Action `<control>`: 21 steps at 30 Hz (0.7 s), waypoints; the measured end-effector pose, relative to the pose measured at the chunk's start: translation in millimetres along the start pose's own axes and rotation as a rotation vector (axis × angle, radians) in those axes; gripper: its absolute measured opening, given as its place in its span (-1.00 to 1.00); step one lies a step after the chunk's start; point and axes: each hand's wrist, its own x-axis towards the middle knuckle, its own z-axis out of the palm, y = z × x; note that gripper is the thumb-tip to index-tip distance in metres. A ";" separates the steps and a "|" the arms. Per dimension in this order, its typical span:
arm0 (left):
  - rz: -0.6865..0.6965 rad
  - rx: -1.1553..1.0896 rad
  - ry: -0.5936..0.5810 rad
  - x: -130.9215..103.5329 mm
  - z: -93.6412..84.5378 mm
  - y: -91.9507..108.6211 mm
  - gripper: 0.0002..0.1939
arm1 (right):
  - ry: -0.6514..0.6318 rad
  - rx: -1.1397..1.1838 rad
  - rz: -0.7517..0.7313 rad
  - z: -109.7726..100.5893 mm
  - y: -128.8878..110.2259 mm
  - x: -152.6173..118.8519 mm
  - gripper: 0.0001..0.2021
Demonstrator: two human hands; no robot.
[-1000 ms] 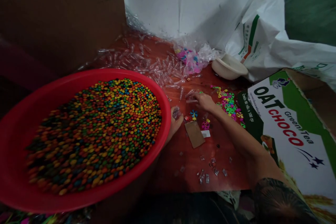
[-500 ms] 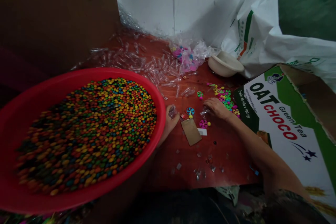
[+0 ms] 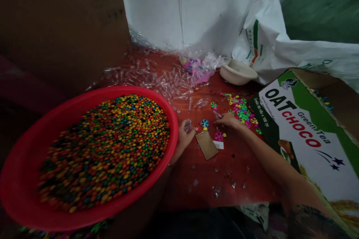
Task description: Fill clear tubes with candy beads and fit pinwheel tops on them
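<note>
Beside the rim of the red basin (image 3: 173, 119), my left hand (image 3: 183, 138) is closed around clear plastic pieces (image 3: 187, 126). My right hand (image 3: 227, 121) has its fingertips at a clear plastic tube (image 3: 217, 114), left of a pile of small coloured wheels (image 3: 243, 112). Between the hands lie a blue wheel (image 3: 204, 123) and a pink wheel (image 3: 218, 136). Just below them a brown cardboard piece (image 3: 206, 145) overlaps a white card (image 3: 218, 144). Many coloured candies (image 3: 112, 149) fill much of the basin.
Clear tubes (image 3: 168, 82) are scattered at the back, near a plastic bag of coloured parts (image 3: 198, 69) and a white bowl (image 3: 238, 72). An open printed carton (image 3: 297, 130) stands at the right, below a white sack (image 3: 269, 37). Small clear bits (image 3: 215, 190) lie near the front edge.
My right hand's fingers have moved down off the tube's upper part, and the tube now shows above the fingertips. The whole view has shifted slightly.
</note>
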 end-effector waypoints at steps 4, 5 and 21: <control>0.033 -0.020 -0.016 -0.5 -0.6 1.5 -0.73 | -0.037 0.077 -0.061 0.4 -27.6 2.0 -0.85; 0.039 -0.032 -0.022 -0.4 -0.6 3.9 -0.73 | -0.033 0.102 -0.091 -0.2 -34.6 -2.3 -0.86; -0.072 -0.266 -0.055 -75.5 -36.2 29.8 -0.81 | -0.014 0.749 -0.643 106.6 -60.0 -107.2 -0.64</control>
